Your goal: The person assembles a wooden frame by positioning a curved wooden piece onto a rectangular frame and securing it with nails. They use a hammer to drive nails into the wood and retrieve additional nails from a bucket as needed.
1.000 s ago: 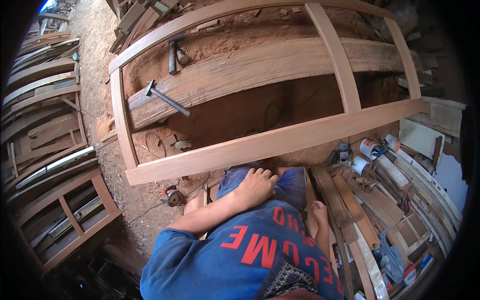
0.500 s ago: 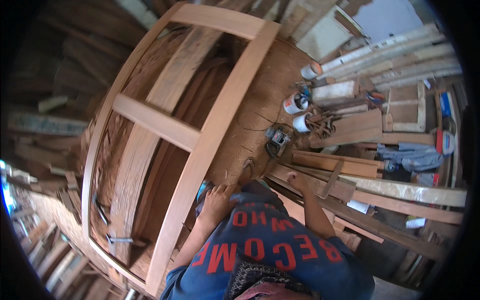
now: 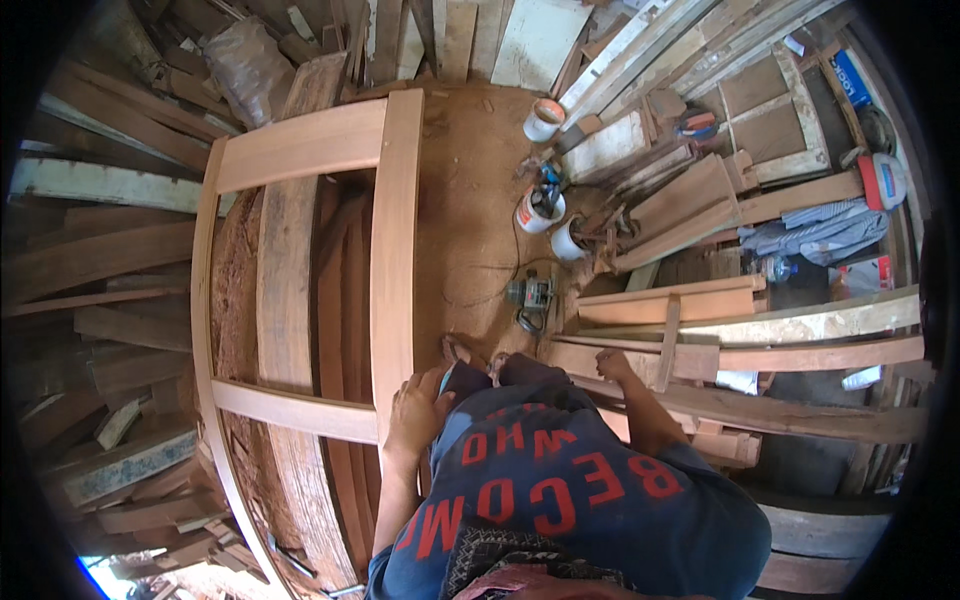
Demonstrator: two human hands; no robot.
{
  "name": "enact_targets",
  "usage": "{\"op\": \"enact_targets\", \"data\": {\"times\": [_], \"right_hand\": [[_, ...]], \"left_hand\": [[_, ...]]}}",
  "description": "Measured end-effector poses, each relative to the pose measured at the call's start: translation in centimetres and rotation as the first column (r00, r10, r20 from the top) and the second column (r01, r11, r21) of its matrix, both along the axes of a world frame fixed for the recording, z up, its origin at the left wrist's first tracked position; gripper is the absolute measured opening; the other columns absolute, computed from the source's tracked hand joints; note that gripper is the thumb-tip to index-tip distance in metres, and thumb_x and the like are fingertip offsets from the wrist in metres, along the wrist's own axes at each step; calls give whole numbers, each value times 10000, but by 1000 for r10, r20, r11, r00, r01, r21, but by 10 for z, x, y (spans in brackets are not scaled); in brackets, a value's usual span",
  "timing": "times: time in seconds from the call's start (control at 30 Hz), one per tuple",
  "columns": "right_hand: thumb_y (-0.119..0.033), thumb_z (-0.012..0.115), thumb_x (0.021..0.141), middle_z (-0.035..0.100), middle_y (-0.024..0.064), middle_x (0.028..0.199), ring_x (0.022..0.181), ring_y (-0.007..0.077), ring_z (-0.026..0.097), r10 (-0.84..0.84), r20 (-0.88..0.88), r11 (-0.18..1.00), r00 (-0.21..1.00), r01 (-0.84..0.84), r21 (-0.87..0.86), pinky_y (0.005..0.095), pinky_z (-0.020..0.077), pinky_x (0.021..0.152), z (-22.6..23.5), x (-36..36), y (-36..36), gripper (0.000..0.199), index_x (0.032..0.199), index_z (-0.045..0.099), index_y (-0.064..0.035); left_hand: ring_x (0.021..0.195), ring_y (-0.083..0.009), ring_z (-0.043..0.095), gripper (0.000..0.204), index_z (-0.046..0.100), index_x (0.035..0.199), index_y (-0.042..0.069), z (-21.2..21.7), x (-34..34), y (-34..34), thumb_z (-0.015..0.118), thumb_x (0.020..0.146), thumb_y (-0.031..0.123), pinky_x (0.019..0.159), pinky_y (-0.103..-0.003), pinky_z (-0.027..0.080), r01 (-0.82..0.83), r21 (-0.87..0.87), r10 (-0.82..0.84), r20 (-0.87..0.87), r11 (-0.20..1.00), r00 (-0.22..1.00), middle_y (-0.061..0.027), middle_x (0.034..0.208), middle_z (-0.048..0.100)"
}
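Observation:
A pale wooden frame (image 3: pixel 397 230) with crossbars lies to my left, over a long weathered beam (image 3: pixel 285 290). My left hand (image 3: pixel 412 412) is at the frame's long right rail, by its inner crossbar. Its fingers are extended and slightly apart, with nothing seen in them; whether they press on the rail is hard to tell. On my other side, my right hand (image 3: pixel 613 366) is curled into a fist above the wooden boards (image 3: pixel 640 358). Anything inside that fist is hidden.
A corded power tool (image 3: pixel 535 296) sits on the sawdust-covered floor ahead of my feet. Beyond it are white buckets (image 3: pixel 544 120) with tools. Stacked planks (image 3: pixel 120 255) line the left, and more timber, a cap (image 3: pixel 884 182) and a striped cloth (image 3: pixel 825 232) lie at right.
My view has turned, so the frame now stands straighter and its far end is nearer the middle. My left hand has gone from my thigh to the frame's rail. My right hand stays curled.

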State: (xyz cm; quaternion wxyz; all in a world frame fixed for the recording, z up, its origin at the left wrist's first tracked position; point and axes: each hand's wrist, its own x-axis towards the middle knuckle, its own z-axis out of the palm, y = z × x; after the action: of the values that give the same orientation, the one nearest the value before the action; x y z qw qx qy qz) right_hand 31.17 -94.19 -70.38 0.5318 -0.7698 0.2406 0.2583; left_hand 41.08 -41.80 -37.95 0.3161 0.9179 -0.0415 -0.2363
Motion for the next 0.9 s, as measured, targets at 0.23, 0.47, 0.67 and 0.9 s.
{"op": "enact_targets", "data": {"times": [0.23, 0.47, 0.67, 0.9], "right_hand": [[-203, 654, 915, 738, 102, 813, 678, 215, 691, 500, 117, 831, 858, -436, -345, 389, 554, 608, 26, 95, 44, 222, 957, 763, -15], [-180, 663, 912, 726, 100, 797, 661, 196, 676, 278, -68, 929, 958, -286, -234, 344, 555, 572, 0, 269, 19, 219, 974, 763, 5], [-156, 640, 932, 706, 80, 822, 674, 163, 663, 108, 27, 992, 994, -110, 61, 319, 527, 542, -46, 502, 9, 158, 995, 731, -43], [-245, 624, 1006, 666, 83, 783, 656, 175, 647, -381, -237, 833, 894, 443, 330, 313, 530, 549, -173, 743, -4, 161, 1028, 659, -90]], "left_hand": [[1199, -417, 615, 499, 598, 1373, 34, 9, 122, 14, 717, 929, 228, 1033, -509, 480, 33, 42, -39, 150, 999, 988, -226, 1237, 668], [1163, -400, 650, 439, 634, 1321, 26, 25, 278, -2, 743, 916, 153, 997, -471, 520, 52, -109, -17, 299, 993, 954, -222, 1221, 686], [1099, -397, 674, 368, 664, 1259, -30, 8, 485, -25, 728, 906, 51, 966, -443, 538, -127, -157, 182, 407, 979, 895, -223, 1181, 702], [1031, -324, 708, 191, 682, 1108, -23, -101, 684, -140, 664, 918, -36, 913, -406, 559, -199, -125, 225, 247, 972, 942, -196, 1084, 722]]}}
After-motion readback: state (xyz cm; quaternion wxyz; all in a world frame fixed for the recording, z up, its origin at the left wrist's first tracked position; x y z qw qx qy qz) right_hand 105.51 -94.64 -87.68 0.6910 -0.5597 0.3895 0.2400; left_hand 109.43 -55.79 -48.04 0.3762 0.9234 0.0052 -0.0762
